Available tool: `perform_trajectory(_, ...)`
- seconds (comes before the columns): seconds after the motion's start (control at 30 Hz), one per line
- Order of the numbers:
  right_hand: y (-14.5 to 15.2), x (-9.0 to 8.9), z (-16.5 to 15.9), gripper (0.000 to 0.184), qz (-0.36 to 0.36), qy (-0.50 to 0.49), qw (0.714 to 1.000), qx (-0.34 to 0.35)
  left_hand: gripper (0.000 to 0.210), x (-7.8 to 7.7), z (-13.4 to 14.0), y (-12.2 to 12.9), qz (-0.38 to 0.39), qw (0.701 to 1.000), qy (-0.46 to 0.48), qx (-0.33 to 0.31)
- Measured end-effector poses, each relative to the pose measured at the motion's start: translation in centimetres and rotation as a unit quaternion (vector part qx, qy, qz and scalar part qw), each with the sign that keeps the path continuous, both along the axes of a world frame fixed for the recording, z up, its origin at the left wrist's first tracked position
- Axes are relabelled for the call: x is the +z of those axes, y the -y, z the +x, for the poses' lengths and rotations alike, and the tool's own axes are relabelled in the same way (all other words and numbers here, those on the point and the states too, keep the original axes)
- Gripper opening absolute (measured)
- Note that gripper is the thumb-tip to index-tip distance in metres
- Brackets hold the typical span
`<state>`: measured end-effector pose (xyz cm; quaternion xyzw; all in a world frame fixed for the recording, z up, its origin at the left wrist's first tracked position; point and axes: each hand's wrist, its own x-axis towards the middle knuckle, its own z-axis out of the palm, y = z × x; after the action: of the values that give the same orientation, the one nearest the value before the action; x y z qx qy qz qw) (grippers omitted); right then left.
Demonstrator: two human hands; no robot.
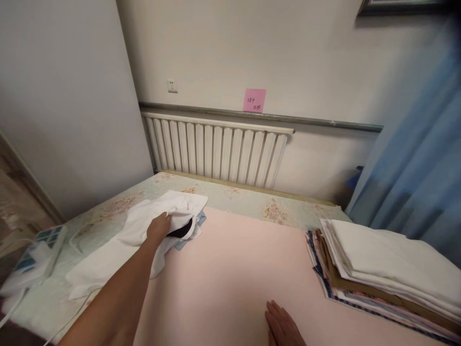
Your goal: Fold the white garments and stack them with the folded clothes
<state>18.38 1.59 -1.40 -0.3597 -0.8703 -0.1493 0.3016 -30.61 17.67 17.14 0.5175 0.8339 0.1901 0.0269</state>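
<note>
At the left of the head view, my left hand (159, 228) is closed on a crumpled white garment (133, 223). A black patch (181, 229) shows in its folds, and a bit of light blue cloth (201, 218) peeks out beside it. The garment lies partly over the left edge of a flat pink board (230, 259). Low in the view, my right hand (284, 327) rests on the board with its fingers stretched out and holds nothing. Part of that hand is cut off by the frame's bottom edge.
A stack of folded clothes (389, 254) sits on the board's right side. On the flowered tablecloth (248, 194) at far left lies a white and teal device (39, 254) with cables. Behind are a radiator (216, 149), a pink note (254, 100) and a blue curtain (414, 158).
</note>
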Motion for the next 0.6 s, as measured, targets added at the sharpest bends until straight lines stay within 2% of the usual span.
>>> perform_trajectory(0.13,0.6,0.8,-0.5,0.044,-0.020,-0.010,1.000,-0.019,0.034,2.5,3.6,0.9,-0.003,0.999,-0.021,-0.038)
perform_trajectory(0.23,1.2,1.3,-0.9,0.042,-0.038,-0.025,0.999,-0.031,0.032,2.6,9.2,2.5,-0.006,0.994,-0.022,-0.109)
perform_trajectory(0.33,1.7,1.7,-1.1,0.039,-0.047,-0.030,0.997,-0.047,0.028,1.0,16.3,5.3,-0.022,0.981,-0.001,-0.191)
perform_trajectory(0.47,2.0,2.3,-1.4,0.035,-0.026,-0.045,0.995,-0.089,0.026,-2.8,25.8,10.5,-0.053,0.958,0.049,-0.279)
perform_trajectory(0.53,2.1,3.0,-1.6,0.035,-0.044,-0.063,0.991,-0.111,0.025,-4.6,29.4,13.2,-0.073,0.946,0.070,-0.306)
perform_trajectory(0.6,2.2,3.9,-1.8,0.035,-0.086,-0.083,0.986,-0.117,0.023,-6.0,31.6,15.5,-0.082,0.936,0.091,-0.330)
